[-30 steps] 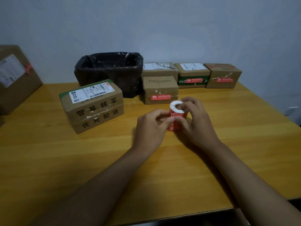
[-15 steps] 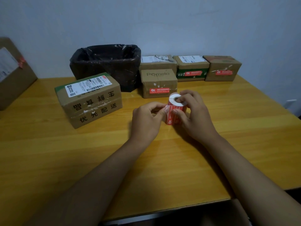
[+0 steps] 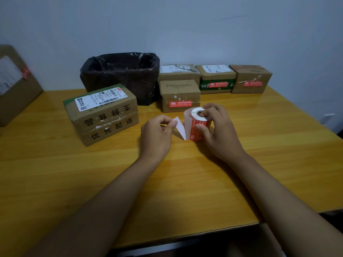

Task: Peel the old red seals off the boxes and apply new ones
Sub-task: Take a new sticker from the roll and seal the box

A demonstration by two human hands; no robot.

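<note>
A roll of red seal stickers (image 3: 196, 127) stands on end on the wooden table (image 3: 259, 145). My right hand (image 3: 217, 130) grips it, one finger in its white core. My left hand (image 3: 157, 134) pinches the loose white strip (image 3: 180, 127) pulled off the roll's left side. A large box with black characters (image 3: 104, 115) lies to the left with no red seal showing. Behind the roll, the Pomelo box (image 3: 180, 95) carries a red seal (image 3: 180, 104). Two boxes at the back right, one with a green band (image 3: 216, 78) and one plain (image 3: 249, 78), also bear red seals.
A bin lined with a black bag (image 3: 120, 75) stands at the back centre. Another box (image 3: 178, 71) sits behind the Pomelo box. A big carton (image 3: 14, 84) leans at the far left. The table's front edge runs below my forearms.
My left hand has drawn away to the left, peeling a white strip off the roll. The right hand keeps its hold on the roll.
</note>
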